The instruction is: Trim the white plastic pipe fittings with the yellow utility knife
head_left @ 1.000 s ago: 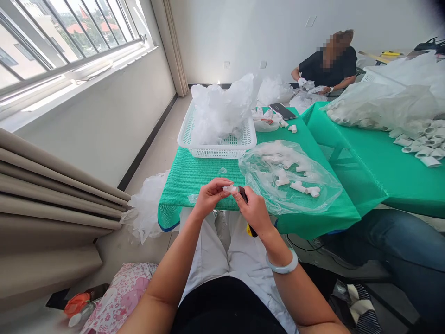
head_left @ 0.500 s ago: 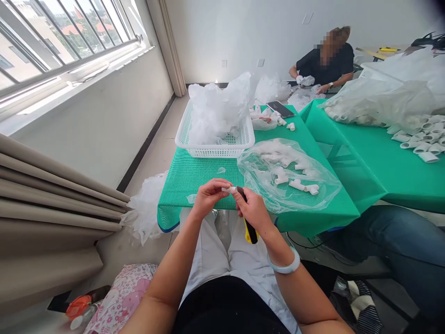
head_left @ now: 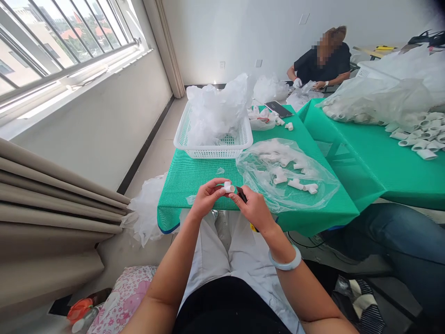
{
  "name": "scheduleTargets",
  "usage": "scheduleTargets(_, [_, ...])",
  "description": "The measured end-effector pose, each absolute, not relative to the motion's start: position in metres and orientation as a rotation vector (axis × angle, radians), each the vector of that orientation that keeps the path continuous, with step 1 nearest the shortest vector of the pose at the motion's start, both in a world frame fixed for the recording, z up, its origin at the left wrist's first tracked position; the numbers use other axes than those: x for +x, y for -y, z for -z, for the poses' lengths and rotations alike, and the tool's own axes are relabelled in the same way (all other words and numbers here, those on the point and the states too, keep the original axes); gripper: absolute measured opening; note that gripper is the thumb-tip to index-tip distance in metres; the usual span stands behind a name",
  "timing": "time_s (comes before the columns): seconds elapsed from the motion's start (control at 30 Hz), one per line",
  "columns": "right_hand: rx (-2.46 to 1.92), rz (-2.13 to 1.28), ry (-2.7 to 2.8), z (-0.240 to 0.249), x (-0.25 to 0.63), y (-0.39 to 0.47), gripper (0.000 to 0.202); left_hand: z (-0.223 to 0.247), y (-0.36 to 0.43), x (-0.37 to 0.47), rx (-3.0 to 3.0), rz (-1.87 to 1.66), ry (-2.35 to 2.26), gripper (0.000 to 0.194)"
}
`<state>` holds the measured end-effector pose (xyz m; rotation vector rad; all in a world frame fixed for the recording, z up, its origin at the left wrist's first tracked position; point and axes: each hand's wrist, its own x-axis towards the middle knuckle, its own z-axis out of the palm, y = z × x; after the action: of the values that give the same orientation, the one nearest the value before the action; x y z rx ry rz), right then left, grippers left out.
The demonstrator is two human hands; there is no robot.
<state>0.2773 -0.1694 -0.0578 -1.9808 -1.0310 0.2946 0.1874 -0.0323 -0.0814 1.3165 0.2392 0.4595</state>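
Note:
A white plastic pipe tee (head_left: 228, 188) is pinched in the fingers of my left hand (head_left: 207, 197), above the near edge of the green-covered table (head_left: 205, 172). My right hand (head_left: 252, 206) is closed round a black and yellow utility knife (head_left: 241, 194), its dark front end close to the tee's right opening. The knife's handle is mostly hidden by the hand. Just beyond my right hand, several white pipe fittings (head_left: 295, 184) lie in and on a clear plastic bag (head_left: 255, 185).
A white basket (head_left: 215, 152) holding crumpled clear plastic stands at the table's far left. Behind it are more fittings (head_left: 289, 126) and a dark tablet (head_left: 278, 109). Many fittings (head_left: 422, 134) are heaped on the right-hand table. A person (head_left: 323, 60) sits at the back; another person's leg (head_left: 389, 246) is at right.
The tee has turned in my left hand, so its branch and open end now show. My right hand has tilted the knife, hiding more of its handle.

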Motion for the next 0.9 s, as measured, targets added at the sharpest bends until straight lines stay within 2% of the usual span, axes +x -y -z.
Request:
scheduleTargets(0.6, [-1.929, -0.395, 0.997, 0.067, 0.273, 0.172, 0.037, 0.085, 0.033, 0.189, 1.267, -0.490, -0.227, 0.033])
scheduleTargets(0.77, [-1.972, -0.339, 1.035, 0.071, 0.272, 0.170, 0.036, 0.081, 0.033, 0.189, 1.241, -0.461, -0.219, 0.023])
scheduleTargets(0.9, [-1.950, -0.359, 1.022, 0.071, 0.273, 0.171, 0.037, 0.084, 0.032, 0.190, 1.276, -0.476, -0.217, 0.024])
